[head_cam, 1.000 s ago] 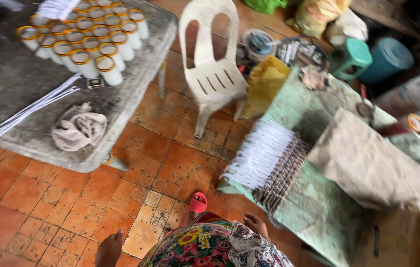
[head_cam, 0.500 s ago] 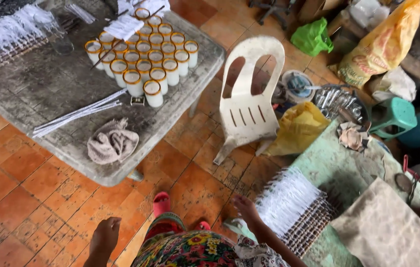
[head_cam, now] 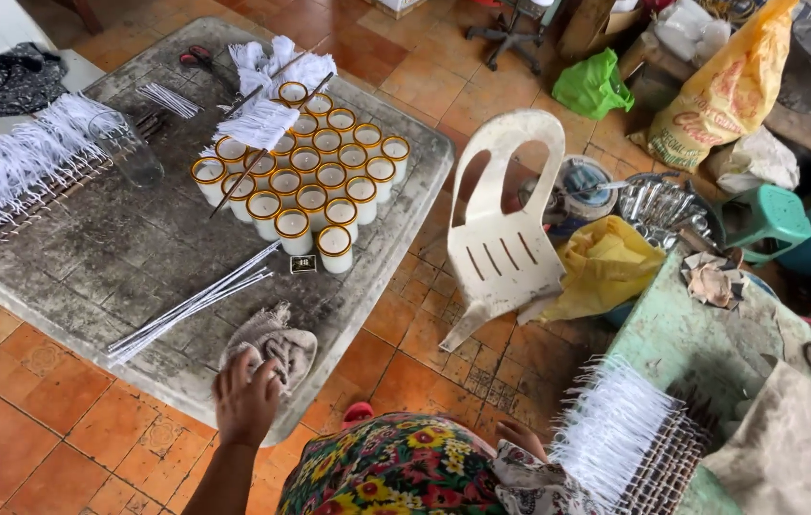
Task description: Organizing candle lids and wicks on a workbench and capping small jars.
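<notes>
Hands differed: left hand lay open on the grey rag at the bench's near edge, right hand unreadable, candle glasses filled, loose wicks unused.

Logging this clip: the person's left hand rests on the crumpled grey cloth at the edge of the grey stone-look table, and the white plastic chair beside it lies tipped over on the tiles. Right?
Not quite. The head view shows the left hand on the crumpled grey cloth at the grey table's edge, but the white plastic chair stands upright on its legs, not tipped over.
</notes>
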